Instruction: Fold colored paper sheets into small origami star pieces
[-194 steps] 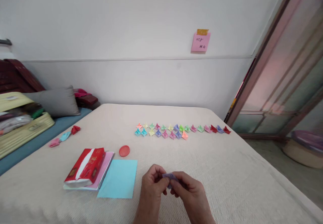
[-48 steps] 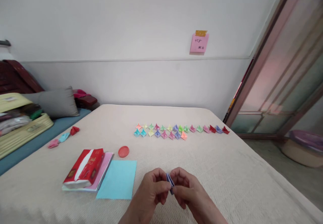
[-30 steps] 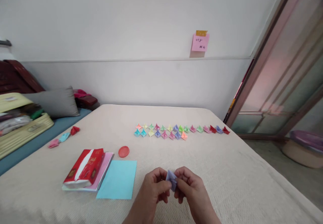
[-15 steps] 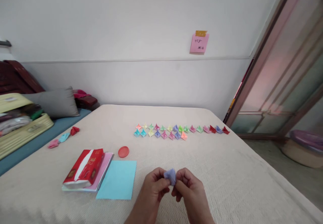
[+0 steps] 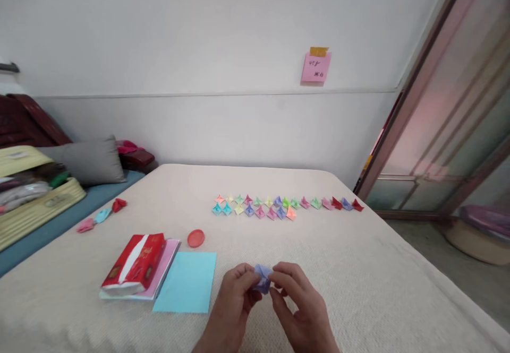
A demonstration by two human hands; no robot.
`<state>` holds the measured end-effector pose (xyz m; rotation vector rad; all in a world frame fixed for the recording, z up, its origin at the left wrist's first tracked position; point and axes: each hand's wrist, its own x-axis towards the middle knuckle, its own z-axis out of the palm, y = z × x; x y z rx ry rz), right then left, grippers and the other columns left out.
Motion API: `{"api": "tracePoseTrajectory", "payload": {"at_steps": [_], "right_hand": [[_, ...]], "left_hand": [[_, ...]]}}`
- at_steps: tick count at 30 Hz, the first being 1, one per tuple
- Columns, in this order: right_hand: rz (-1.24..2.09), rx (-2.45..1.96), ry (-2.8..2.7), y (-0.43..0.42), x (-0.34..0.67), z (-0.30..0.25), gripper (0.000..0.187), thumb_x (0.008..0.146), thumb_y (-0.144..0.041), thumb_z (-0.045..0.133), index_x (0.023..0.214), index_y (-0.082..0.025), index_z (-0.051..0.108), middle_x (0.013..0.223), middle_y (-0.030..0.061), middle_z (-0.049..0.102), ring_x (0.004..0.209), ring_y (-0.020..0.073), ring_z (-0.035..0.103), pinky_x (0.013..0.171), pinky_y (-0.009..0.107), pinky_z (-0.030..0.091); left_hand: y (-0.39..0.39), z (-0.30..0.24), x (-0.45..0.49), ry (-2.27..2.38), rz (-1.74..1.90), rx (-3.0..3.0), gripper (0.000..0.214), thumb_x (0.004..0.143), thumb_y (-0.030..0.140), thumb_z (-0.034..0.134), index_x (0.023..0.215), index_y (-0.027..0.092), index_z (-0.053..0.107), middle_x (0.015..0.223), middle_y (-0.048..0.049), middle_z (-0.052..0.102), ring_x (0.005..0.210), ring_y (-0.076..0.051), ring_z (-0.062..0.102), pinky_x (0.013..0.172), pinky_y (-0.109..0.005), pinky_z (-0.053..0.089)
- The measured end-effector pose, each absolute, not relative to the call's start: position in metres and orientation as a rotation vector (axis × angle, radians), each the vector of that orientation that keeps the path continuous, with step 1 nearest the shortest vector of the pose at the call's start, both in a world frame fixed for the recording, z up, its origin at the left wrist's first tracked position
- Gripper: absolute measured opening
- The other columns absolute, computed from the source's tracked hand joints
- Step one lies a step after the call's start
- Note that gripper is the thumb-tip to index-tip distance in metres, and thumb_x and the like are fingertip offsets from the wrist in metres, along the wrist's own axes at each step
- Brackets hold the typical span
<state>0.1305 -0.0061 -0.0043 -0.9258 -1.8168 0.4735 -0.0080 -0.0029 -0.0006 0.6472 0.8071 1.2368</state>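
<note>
A small piece of folded purple paper point(image 5: 263, 278) is held up above the cloth at the near middle. My left hand point(image 5: 238, 294) is closed on its left side, thumb in front and fingers behind. On the right, my right hand point(image 5: 297, 300) has its thumb and index finger apart, the fingertips at the paper's right edge. Flat on the cloth left of my hands lies a light blue paper sheet point(image 5: 187, 281). Farther back, small colourful folded paper pieces point(image 5: 260, 212) stand in two rows.
A red tissue pack point(image 5: 137, 260) rests on pink and other paper sheets point(image 5: 165, 268) at the left. Behind the blue sheet lies a red round lid point(image 5: 196, 238). Three folded pieces point(image 5: 102, 215) sit near the left edge of the cloth-covered surface point(image 5: 358, 278).
The purple paper has turned in my fingers and shifted slightly left, showing a flatter face. My right hand's thumb and index finger have spread apart.
</note>
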Motion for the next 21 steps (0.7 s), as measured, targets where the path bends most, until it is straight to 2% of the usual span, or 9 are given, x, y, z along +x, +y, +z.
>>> {"api": "tracePoseTrajectory", "payload": {"at_steps": [5, 15, 21], "right_hand": [[0.358, -0.914, -1.886, -0.007, 0.129, -0.012, 0.024, 0.087, -0.007, 0.044, 0.097, -0.022, 0.059, 0.090, 0.0063, 0.057, 0.078, 0.0162, 0.059, 0.066, 0.025, 0.050], [0.620, -1.009, -1.721, -0.002, 0.135, -0.003, 0.015, 0.088, -0.016, 0.051, 0.077, -0.022, 0.061, 0.077, 0.0015, 0.061, 0.071, 0.0146, 0.058, 0.063, 0.022, 0.046], [0.760, -1.084, -1.589, 0.002, 0.140, -0.001, 0.017, 0.084, -0.019, 0.056, 0.068, -0.021, 0.060, 0.071, 0.0006, 0.060, 0.066, 0.0153, 0.056, 0.059, 0.023, 0.043]], "left_hand": [[-0.005, 0.000, -0.006, 0.861, 1.267, 0.752, 0.013, 0.076, 0.013, 0.057, 0.064, 0.014, 0.055, 0.063, 0.0020, 0.050, 0.063, -0.012, 0.043, 0.061, -0.026, 0.038], [-0.002, 0.000, -0.007, 0.821, 1.278, 0.695, 0.012, 0.072, 0.008, 0.057, 0.062, 0.014, 0.054, 0.061, 0.0024, 0.050, 0.059, -0.010, 0.042, 0.058, -0.025, 0.036], [-0.003, 0.002, -0.006, 0.896, 1.284, 0.817, 0.009, 0.080, 0.017, 0.056, 0.071, 0.016, 0.055, 0.067, 0.0018, 0.054, 0.064, -0.012, 0.048, 0.062, -0.025, 0.041]]}}
